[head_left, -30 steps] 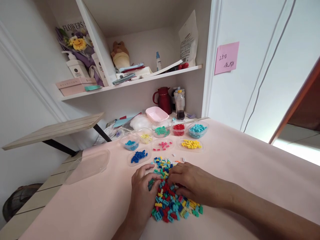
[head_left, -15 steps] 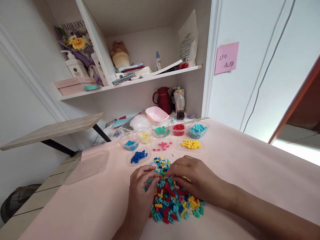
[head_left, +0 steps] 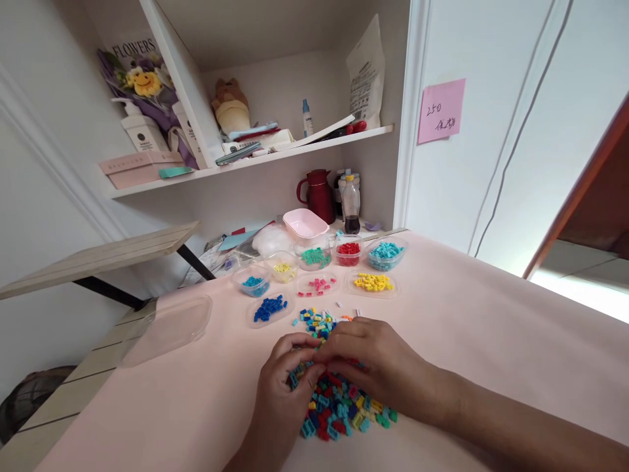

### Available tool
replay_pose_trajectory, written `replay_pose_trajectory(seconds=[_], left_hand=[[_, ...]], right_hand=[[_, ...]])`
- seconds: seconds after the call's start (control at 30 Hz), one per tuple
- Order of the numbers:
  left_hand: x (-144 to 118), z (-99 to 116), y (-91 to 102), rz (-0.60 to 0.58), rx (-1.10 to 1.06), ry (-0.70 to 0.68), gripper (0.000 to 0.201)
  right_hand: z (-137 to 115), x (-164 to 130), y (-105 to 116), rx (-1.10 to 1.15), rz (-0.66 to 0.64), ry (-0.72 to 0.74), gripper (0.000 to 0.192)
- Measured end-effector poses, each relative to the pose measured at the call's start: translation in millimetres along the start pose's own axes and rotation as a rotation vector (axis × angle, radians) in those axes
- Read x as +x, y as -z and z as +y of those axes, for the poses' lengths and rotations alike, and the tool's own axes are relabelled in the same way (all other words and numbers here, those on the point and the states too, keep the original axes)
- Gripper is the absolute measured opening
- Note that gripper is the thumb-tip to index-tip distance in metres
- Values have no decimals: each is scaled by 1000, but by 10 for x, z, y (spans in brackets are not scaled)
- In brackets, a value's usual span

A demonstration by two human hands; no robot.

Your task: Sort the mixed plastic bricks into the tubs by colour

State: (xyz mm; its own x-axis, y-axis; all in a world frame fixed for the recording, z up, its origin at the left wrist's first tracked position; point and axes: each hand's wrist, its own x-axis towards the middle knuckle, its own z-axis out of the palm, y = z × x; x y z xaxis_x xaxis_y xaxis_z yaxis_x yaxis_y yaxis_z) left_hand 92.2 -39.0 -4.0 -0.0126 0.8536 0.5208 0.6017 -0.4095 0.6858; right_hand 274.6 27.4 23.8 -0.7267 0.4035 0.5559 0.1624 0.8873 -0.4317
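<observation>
Resting on the near part of the pink desk [head_left: 466, 314], both hands work the mixed pile of small bricks [head_left: 339, 406]. Left hand [head_left: 282, 387] and right hand [head_left: 373, 364] meet fingertip to fingertip over the pile's far edge, grips pinched together on something too small to make out. Sorted tubs [head_left: 373, 283] sit farther off.

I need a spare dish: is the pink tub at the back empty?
Cannot tell: the pink tub sits upright, but its inside is hidden.
</observation>
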Motion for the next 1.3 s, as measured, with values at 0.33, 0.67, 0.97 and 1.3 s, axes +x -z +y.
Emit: replay_pose_trajectory(seconds=[0.33, 0.67, 0.97, 1.3], left_hand=[[-31, 68, -31, 53, 35, -35, 9], [-35, 59, -17, 98, 9, 17, 6], [-45, 41, -15, 70, 77, 42, 20], [-61, 13, -29, 88, 223, -72, 8]], right_hand=[[-76, 47, 14, 446, 75, -351, 13], [-34, 76, -38, 717, 73, -551, 11], [54, 60, -123, 915, 116, -574, 15], [56, 67, -165, 914, 87, -590, 18]])
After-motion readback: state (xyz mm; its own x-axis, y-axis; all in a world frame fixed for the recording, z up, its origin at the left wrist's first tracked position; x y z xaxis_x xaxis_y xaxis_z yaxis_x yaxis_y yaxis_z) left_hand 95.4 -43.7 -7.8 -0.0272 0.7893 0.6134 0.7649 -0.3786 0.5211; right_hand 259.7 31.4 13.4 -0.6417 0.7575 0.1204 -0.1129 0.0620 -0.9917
